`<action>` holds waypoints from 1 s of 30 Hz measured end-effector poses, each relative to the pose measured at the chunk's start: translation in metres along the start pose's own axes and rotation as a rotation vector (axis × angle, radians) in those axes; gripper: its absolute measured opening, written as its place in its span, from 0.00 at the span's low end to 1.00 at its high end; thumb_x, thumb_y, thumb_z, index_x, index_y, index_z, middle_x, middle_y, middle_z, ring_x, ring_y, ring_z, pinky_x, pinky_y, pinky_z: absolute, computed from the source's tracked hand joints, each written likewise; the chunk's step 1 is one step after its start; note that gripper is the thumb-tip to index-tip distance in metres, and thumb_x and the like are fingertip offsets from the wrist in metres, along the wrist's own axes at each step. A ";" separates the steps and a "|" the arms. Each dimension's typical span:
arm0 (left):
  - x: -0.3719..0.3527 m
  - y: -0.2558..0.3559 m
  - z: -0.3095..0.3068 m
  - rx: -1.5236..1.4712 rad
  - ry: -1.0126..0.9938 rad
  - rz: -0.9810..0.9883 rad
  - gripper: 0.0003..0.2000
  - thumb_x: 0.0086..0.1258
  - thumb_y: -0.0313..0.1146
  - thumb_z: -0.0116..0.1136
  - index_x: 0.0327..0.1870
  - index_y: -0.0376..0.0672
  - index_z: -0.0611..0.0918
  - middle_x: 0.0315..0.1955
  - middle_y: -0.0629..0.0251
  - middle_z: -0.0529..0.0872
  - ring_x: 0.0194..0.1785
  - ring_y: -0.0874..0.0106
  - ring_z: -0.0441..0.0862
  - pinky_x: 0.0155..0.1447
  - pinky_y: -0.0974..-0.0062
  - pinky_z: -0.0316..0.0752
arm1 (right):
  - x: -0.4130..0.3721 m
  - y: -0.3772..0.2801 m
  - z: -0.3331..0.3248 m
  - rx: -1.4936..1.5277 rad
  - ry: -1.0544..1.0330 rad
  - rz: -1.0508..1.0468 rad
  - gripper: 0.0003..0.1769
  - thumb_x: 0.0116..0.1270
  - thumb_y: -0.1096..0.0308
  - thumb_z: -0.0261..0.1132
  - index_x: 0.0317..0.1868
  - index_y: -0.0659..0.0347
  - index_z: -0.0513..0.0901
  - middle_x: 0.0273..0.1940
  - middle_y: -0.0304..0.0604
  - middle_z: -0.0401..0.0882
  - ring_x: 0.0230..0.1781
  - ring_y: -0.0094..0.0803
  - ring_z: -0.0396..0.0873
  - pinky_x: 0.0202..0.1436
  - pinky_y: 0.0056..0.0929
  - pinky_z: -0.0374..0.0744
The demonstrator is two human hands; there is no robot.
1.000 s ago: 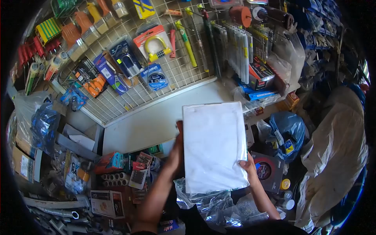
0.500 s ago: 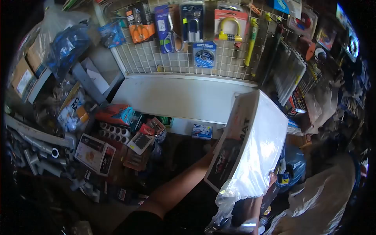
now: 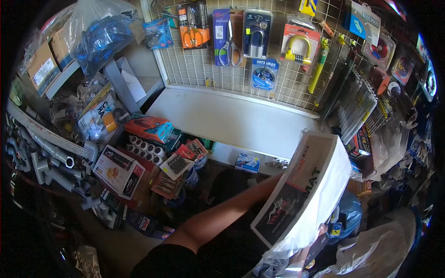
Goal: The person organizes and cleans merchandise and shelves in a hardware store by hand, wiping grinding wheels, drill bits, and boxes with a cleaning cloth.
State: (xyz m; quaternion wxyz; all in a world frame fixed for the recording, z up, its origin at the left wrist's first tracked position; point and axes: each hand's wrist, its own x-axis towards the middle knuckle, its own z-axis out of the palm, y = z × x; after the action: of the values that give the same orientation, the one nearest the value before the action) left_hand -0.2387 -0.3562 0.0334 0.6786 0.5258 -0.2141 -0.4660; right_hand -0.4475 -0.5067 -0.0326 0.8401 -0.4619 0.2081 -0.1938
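A large white cardboard box [image 3: 303, 180] with black and red print, partly wrapped in clear plastic, is tilted upright in front of me at the right. My right hand [image 3: 321, 230] grips its lower right side through the plastic, with only part of the fingers showing. From the lower middle, my left forearm [image 3: 222, 215] reaches to the box's left side. The left hand itself is hidden behind the box. Loose plastic wrapping [image 3: 280, 257] hangs from the box's bottom end.
A white shelf [image 3: 227, 116] lies beyond the box, under a wire grid hung with scissors [image 3: 228, 48] and padlocks [image 3: 296, 46]. At the left are a printed carton [image 3: 118, 171], white rolls [image 3: 144, 149] and grey pipe fittings [image 3: 55, 169]. A blue plastic bag [image 3: 348, 213] sits at the right.
The box has come lower and slightly right in view, and its printed face shows more. My view has shifted, so the shelf and goods appear lower and further right.
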 end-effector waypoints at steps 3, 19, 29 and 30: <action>-0.044 0.026 -0.029 0.140 -0.116 0.025 0.27 0.79 0.46 0.58 0.73 0.40 0.73 0.63 0.50 0.80 0.64 0.58 0.80 0.63 0.54 0.78 | -0.007 -0.005 0.000 -0.039 -0.022 0.000 0.54 0.55 0.49 0.77 0.75 0.71 0.64 0.62 0.50 0.78 0.61 0.37 0.76 0.64 0.37 0.75; -0.099 -0.042 0.010 -0.408 0.407 0.439 0.26 0.69 0.47 0.63 0.59 0.36 0.78 0.42 0.67 0.83 0.44 0.76 0.81 0.50 0.75 0.76 | 0.016 -0.093 0.054 -0.156 -0.451 -0.168 0.56 0.62 0.32 0.72 0.74 0.71 0.65 0.70 0.54 0.73 0.71 0.39 0.71 0.72 0.38 0.70; -0.106 -0.070 -0.013 -0.648 0.421 0.449 0.26 0.73 0.47 0.60 0.62 0.35 0.77 0.48 0.60 0.86 0.50 0.70 0.86 0.55 0.70 0.80 | -0.021 -0.163 0.088 -0.766 -0.252 -0.933 0.16 0.70 0.57 0.72 0.45 0.61 0.82 0.38 0.39 0.80 0.38 0.28 0.79 0.45 0.27 0.78; -0.105 -0.078 -0.019 -0.620 0.424 0.465 0.26 0.73 0.47 0.60 0.62 0.34 0.76 0.48 0.60 0.86 0.50 0.70 0.86 0.55 0.70 0.80 | -0.035 -0.170 0.103 -0.945 -0.484 -0.949 0.18 0.70 0.56 0.72 0.48 0.62 0.83 0.41 0.41 0.82 0.42 0.30 0.80 0.48 0.30 0.79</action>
State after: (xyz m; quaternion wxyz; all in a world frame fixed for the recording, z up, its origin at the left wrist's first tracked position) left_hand -0.3055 -0.2571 -0.0238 0.9200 0.3191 -0.0327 -0.2251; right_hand -0.4451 -0.5010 0.1690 0.3975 -0.8475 -0.1461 -0.3199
